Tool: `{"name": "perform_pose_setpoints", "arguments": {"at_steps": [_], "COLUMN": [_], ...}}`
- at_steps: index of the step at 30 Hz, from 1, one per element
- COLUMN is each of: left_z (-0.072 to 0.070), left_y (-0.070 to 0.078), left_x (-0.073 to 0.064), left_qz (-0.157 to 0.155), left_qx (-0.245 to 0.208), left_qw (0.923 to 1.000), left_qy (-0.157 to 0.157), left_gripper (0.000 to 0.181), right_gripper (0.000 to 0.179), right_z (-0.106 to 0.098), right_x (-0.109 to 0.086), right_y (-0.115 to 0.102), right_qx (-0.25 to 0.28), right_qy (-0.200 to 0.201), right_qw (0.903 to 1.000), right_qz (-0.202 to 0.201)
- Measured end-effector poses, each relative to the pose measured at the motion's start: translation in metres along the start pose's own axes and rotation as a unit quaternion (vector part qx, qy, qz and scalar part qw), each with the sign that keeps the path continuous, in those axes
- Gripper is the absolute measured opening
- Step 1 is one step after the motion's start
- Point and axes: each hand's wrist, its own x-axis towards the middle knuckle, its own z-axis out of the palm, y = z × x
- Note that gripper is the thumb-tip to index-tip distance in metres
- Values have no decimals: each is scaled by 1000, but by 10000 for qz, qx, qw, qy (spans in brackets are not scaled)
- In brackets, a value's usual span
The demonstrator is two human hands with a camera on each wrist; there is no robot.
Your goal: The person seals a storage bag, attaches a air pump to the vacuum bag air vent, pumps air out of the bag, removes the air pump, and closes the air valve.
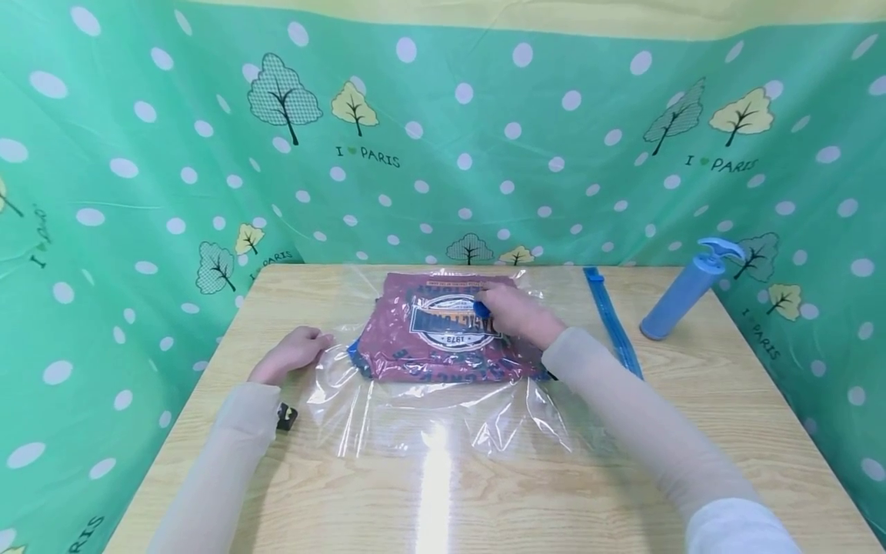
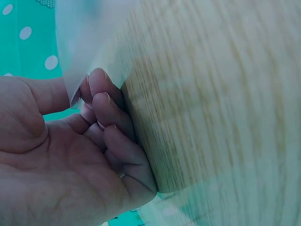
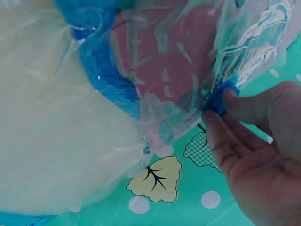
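Note:
A clear plastic vacuum bag lies on the table with folded clothing inside, maroon with a printed round logo, and some blue at its edges. My right hand pinches the bag's blue valve cap between thumb and fingertips; the plastic rises towards it in the right wrist view. At the bag's left edge, my left hand pinches the thin film between thumb and index finger. Its other fingers are curled, their backs against the tabletop.
A blue hand pump stands tilted at the table's right rear. The bag's blue zip strip runs along its right side. A green dotted cloth hangs behind and on both sides. A small black object sits by the left wrist.

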Motion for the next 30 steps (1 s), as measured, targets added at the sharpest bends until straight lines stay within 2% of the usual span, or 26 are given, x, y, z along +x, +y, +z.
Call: {"name": "perform_pose_setpoints", "arguments": {"at_steps": [3,7,9,11,17,19,24,30], "left_z": [1,1,0,-1,0,0,1,1], "left_y": [0,1,1,1,2,2,2,2], "left_x": [0,0,-1,-2,-3,-3,-4,-5], "left_qz": [1,2,-15,-12,-31,-41,-37,48], "left_qx": [-31,-24,-18,-23,-32,-39,-34,-22], "left_qw": [10000,10000,10000,10000,10000,10000,10000,10000], "left_qy": [6,3,5,9,37,43,36,38], "left_gripper": [39,40,40,39,38,38,38,38], "right_gripper": [36,8,2,5,27,29,18,3], "right_z": [0,2,3,3,5,5,6,3], "right_x": [0,1,2,1,0,0,3,6], "right_y": [1,2,2,1,0,0,1,1], "right_qx": [69,350,461,483,-37,-1,216,239], "right_qy": [50,326,425,433,302,281,302,264], "right_qw": [10000,9988,9980,9978,9995,9996,9992,9993], "right_qz": [50,107,106,154,118,100,121,133]}}
